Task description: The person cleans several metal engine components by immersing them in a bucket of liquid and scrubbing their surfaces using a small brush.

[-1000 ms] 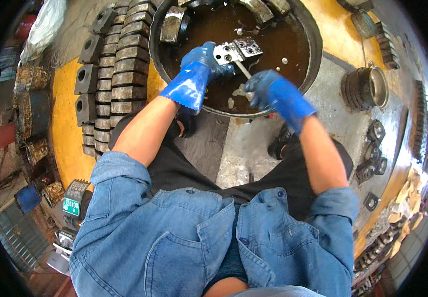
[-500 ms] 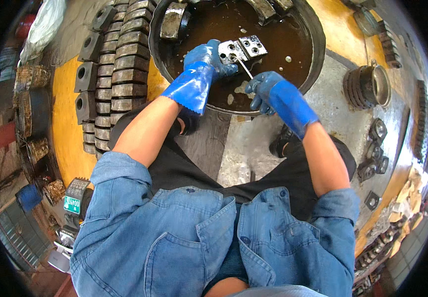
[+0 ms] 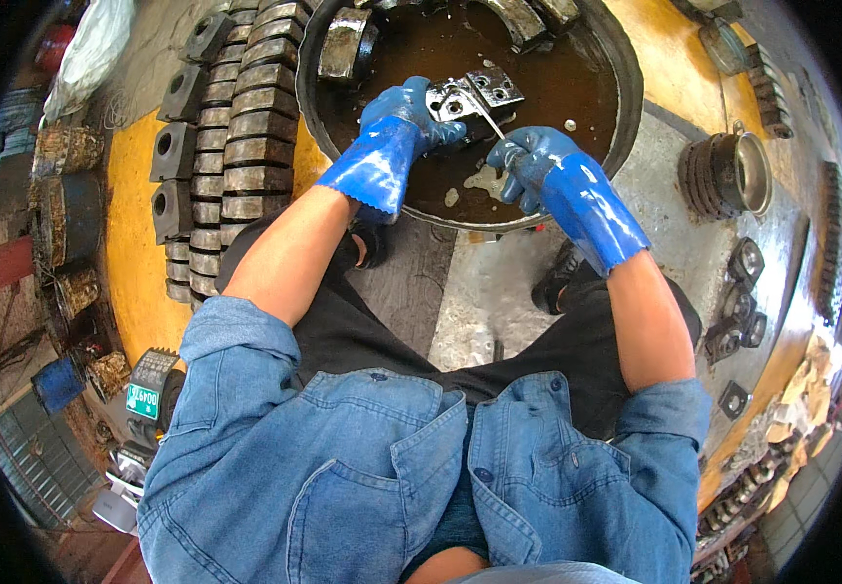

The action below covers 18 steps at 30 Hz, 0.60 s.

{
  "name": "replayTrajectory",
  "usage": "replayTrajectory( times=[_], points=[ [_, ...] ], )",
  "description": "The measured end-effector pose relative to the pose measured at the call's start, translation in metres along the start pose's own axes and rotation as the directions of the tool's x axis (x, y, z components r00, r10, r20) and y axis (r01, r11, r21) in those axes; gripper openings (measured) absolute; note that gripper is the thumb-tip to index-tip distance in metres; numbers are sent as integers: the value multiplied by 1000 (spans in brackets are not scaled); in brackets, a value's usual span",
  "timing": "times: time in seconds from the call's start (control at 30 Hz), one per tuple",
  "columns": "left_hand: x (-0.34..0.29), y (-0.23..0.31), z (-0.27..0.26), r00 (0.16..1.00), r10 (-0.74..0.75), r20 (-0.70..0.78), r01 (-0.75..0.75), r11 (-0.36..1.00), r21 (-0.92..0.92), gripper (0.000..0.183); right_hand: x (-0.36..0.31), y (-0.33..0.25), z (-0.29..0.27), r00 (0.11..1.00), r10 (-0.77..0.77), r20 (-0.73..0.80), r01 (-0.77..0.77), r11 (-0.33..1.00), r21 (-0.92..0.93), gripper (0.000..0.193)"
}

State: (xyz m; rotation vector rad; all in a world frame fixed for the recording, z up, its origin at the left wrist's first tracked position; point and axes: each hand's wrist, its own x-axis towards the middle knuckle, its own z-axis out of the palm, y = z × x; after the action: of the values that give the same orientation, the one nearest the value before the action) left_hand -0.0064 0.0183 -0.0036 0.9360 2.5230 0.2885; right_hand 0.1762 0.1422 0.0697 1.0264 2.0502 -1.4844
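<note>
Over a round black tub (image 3: pixel 627 107) of brown liquid, my left hand (image 3: pixel 401 112) in a blue rubber glove grips a wet, shiny metal block (image 3: pixel 495 88) by its left end. Several round holes show in the block's upper face, and a groove or joint crosses it. A thin, pale rod (image 3: pixel 491 122) is pinched in the gloved fingers of my right hand (image 3: pixel 539 161). The rod's far end lies against the block near the middle; whether it enters a hole I cannot tell.
Inside the tub, curved metal pieces (image 3: pixel 343 47) rest along the rim. Long rows of stacked metal segments (image 3: pixel 257 127) stand left of it, beside dark blocks with holes (image 3: pixel 170 156). To the right are a stack of metal rings (image 3: pixel 727 173) and several small dark parts (image 3: pixel 740 292) on the floor.
My right hand has moved slightly up, and the rod's far end has shifted up across the block. The block has tilted a little, so its face looks darker.
</note>
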Motion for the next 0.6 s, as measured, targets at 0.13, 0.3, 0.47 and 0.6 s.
replayTrajectory(
  times=[0.13,0.3,0.47,0.6],
  points=[
    [-2,2,1,999,53,3,-53,999,9,82,30,9,8,999,-34,36,41,973,-228,27],
    [-5,-7,-2,999,47,-7,-47,999,-23,78,25,-1,10,997,-5,81,23,974,-227,27],
    [-4,1,-2,995,94,11,-94,996,-4,81,50,33,20,978,-148,145,187,930,-316,28],
    [-9,-11,-6,992,125,6,-125,992,-30,79,10,3,-5,996,-32,88,35,999,-28,24]
  ],
)
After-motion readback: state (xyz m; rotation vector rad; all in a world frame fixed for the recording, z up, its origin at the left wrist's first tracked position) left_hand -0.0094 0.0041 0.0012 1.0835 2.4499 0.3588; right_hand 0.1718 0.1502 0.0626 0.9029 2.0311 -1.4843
